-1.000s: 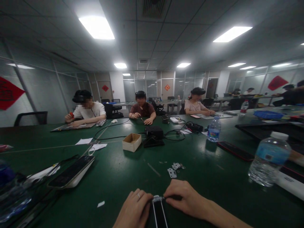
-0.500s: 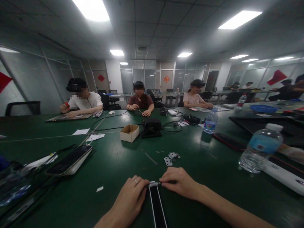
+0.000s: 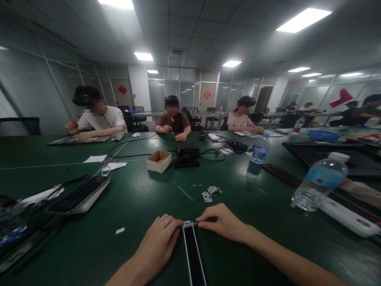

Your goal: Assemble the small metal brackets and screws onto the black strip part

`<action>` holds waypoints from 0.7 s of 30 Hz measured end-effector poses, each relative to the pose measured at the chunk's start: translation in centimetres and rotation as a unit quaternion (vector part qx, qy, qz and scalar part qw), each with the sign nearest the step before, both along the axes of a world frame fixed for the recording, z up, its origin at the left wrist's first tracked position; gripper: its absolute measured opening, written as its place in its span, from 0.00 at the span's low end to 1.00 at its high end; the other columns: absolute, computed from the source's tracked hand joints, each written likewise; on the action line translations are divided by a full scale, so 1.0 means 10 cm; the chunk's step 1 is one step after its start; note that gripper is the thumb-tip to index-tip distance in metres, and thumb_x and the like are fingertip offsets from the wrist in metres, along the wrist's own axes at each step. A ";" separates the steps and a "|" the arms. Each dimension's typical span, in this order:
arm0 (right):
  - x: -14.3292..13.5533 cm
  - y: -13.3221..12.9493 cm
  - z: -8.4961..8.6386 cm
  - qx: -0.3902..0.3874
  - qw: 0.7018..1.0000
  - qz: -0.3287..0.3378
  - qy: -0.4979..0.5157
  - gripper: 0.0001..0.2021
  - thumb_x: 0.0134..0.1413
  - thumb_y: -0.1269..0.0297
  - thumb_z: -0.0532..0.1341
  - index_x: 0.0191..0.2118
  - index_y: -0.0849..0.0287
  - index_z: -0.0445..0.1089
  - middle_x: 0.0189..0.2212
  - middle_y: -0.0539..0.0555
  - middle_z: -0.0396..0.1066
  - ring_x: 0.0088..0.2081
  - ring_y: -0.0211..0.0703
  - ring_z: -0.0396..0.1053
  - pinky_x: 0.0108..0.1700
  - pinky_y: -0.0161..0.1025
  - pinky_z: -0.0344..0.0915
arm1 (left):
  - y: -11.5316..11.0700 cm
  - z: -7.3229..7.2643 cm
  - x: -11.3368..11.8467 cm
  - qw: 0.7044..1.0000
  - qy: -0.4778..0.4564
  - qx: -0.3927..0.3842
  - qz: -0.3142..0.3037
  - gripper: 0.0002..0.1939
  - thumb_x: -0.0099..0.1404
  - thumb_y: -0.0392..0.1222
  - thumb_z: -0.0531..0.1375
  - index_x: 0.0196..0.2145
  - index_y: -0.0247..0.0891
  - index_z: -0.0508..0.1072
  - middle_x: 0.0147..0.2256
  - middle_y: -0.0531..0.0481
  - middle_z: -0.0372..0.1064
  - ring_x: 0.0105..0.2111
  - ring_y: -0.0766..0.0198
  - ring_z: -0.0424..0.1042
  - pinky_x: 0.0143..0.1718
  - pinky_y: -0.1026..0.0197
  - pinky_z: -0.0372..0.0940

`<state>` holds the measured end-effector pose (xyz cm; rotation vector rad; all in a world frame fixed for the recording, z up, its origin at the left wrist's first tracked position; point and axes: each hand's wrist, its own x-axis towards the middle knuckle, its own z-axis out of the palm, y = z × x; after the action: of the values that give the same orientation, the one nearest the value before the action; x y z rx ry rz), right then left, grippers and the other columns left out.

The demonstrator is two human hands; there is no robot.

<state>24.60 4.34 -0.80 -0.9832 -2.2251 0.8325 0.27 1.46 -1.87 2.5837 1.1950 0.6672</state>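
Note:
A long black strip with pale edges point(image 3: 194, 254) lies on the green table in front of me, its near end cut off by the picture's bottom. A small silver metal piece point(image 3: 188, 225) sits across its far end. My left hand point(image 3: 159, 238), with a ring on one finger, has its fingers closed at the left end of that piece. At the right end, thumb and forefinger of my right hand point(image 3: 220, 222) pinch it; the fingertips hide the exact grip. Beyond my hands lie loose flat metal plates point(image 3: 207, 196) and several small rings point(image 3: 219, 190).
An open cardboard box point(image 3: 158, 163) stands beside a black device point(image 3: 186, 155). Water bottles point(image 3: 320, 182) and a white case point(image 3: 348, 214) are at right. A phone point(image 3: 80, 194) and cables lie left, near a white scrap point(image 3: 120, 230). Co-workers point(image 3: 173, 123) sit opposite.
The view has tilted slightly, so the table and people appear a little higher and further left. Both hands stay at the metal piece, with hardly any visible movement relative to it.

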 end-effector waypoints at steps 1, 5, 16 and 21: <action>-0.01 -0.01 0.01 -0.018 1.000 -0.007 0.002 0.10 0.55 0.61 0.63 0.39 0.58 0.78 0.34 0.53 0.78 0.33 0.40 0.74 0.37 0.35 0.68 | 0.00 0.00 0.00 1.000 0.002 0.000 0.001 0.13 0.70 0.33 0.49 0.46 0.41 0.70 0.38 0.49 0.71 0.36 0.61 0.68 0.38 0.59 0.64; -0.05 -0.03 0.04 -0.086 0.995 -0.041 0.012 0.09 0.53 0.62 0.64 0.38 0.58 0.79 0.33 0.53 0.78 0.33 0.41 0.74 0.37 0.35 0.68 | 0.01 0.02 0.01 1.000 0.010 0.006 0.002 0.13 0.69 0.32 0.50 0.46 0.41 0.70 0.37 0.50 0.71 0.36 0.60 0.69 0.38 0.58 0.63; -0.19 -0.07 -0.03 -0.295 0.941 -0.113 0.124 0.09 0.46 0.65 0.65 0.32 0.66 0.77 0.24 0.52 0.73 0.21 0.31 0.63 0.22 0.28 0.60 | 0.02 -0.03 0.01 0.999 0.016 0.032 0.001 0.13 0.69 0.31 0.49 0.45 0.40 0.71 0.35 0.50 0.70 0.35 0.61 0.68 0.36 0.60 0.62; -0.19 -0.09 0.02 -0.337 0.922 -0.111 0.153 0.10 0.45 0.65 0.66 0.33 0.67 0.76 0.28 0.54 0.75 0.23 0.31 0.65 0.24 0.29 0.62 | 0.01 0.00 0.02 0.998 0.037 0.041 -0.006 0.14 0.69 0.30 0.48 0.44 0.39 0.71 0.34 0.49 0.70 0.33 0.61 0.67 0.35 0.60 0.62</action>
<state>22.72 3.47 -0.63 -1.2699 -1.5351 1.5730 0.44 1.58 -1.90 2.7034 1.1955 0.6377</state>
